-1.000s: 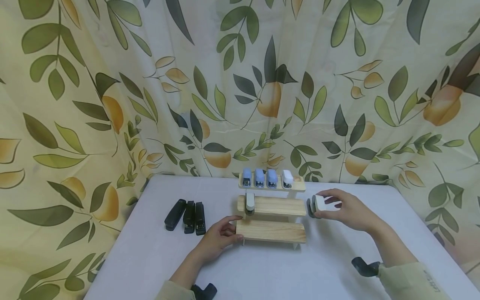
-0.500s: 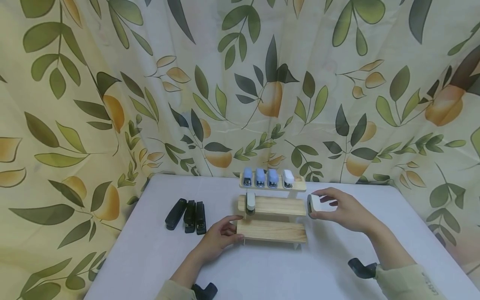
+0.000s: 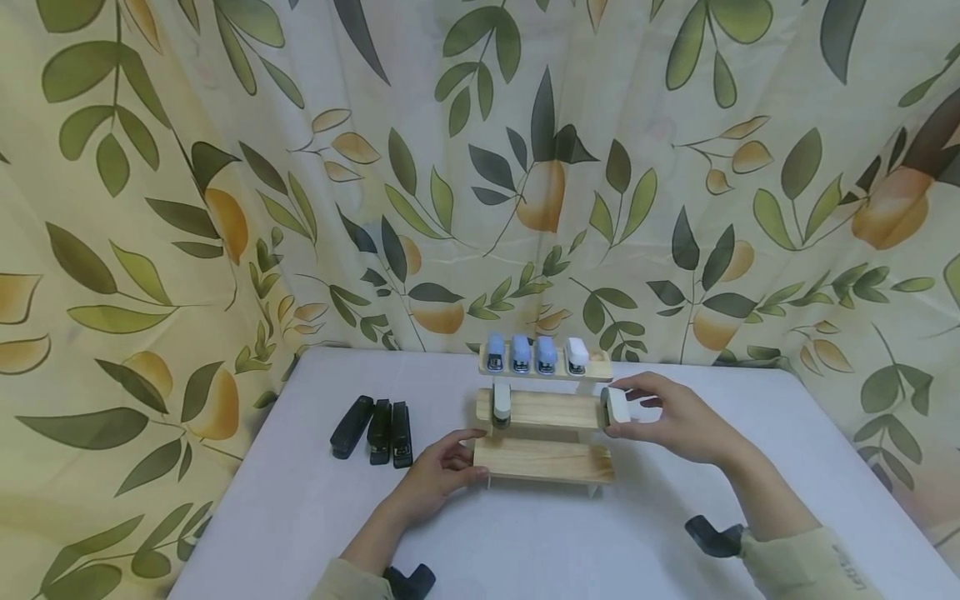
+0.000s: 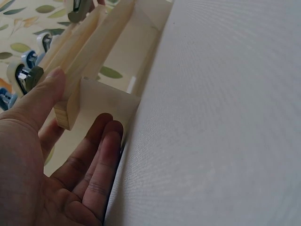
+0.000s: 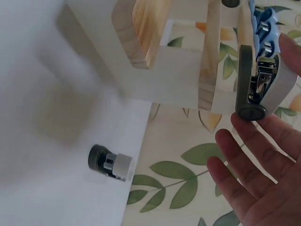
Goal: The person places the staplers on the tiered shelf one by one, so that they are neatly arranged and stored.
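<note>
wooden, grained rack [image 3: 543, 460]; right hand [image 3: 678, 418] pinches rounded white stapler [image 3: 618, 406]

Leaf-and-fruit-print curtain [image 3: 480, 250] hanging in soft folds, white table [image 3: 555, 542] in front

A: What do the wrist views cut from us?
B: At the left wrist, we lose part of the left hand [image 4: 40, 188] beyond the left edge, and the white-and-dark stapler [image 4: 81, 10] is cropped above. At the right wrist, the right hand [image 5: 275, 200] runs off the edge.
A: And the head view?
B: We find the sleeve lettering [image 3: 851, 569] illegibly small; whether that stapler touches the wooden stand [image 3: 551, 409], we cannot quite tell.
</note>
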Tool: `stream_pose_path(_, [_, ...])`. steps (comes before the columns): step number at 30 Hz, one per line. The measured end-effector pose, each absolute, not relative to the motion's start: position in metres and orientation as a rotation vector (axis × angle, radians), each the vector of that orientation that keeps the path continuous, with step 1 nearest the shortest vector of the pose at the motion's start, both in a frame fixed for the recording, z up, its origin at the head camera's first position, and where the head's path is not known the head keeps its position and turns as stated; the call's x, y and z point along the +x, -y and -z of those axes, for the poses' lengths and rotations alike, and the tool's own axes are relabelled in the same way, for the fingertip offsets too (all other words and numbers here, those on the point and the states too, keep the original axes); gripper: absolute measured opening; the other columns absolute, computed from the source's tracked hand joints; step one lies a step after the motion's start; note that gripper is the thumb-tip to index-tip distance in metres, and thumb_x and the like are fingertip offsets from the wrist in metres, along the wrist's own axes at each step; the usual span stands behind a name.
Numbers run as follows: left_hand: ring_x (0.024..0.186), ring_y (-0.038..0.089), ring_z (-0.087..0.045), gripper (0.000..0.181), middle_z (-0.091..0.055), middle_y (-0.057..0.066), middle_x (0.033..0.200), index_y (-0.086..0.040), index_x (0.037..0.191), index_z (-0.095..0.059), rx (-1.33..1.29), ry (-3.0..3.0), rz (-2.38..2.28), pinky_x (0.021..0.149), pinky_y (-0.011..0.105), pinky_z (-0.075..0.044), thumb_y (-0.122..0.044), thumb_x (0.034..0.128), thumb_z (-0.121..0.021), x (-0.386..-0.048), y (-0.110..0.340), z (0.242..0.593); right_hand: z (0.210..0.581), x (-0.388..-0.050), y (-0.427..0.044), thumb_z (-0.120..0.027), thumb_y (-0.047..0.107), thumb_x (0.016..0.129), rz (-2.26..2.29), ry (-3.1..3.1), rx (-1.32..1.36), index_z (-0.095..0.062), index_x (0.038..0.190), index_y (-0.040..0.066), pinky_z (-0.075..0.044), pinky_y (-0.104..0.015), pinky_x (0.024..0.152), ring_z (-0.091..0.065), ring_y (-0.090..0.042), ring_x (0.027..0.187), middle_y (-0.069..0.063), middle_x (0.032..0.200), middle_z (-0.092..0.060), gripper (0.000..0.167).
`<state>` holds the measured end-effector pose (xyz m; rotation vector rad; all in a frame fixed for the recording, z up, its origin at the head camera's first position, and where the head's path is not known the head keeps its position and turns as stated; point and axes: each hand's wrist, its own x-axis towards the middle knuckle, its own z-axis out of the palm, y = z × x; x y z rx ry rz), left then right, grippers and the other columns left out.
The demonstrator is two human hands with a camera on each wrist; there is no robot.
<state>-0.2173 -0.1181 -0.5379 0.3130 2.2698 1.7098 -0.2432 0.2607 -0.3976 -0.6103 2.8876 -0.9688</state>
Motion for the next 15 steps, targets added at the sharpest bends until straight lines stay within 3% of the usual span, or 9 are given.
stream_pose_path(15, [0.103, 0.016, -0.066, 0.055, -0.068, -0.001, 0.114, -0.048, 0.14, -0.056, 0.306, -2.267, -1.699, 0.09, 0.033, -0.053, -0.045, 0.0901, -0.079, -0.217, 0.117, 0.536, 0.4, -0.245, -0.244, -0.088, 0.045, 0.081, 1.024, -2.836, -0.658, -0.064, 0.133, 0.012, -0.048, -0.063, 0.106, -0.062, -0.036, 0.123, -0.007, 0.129, -0.066, 0.066])
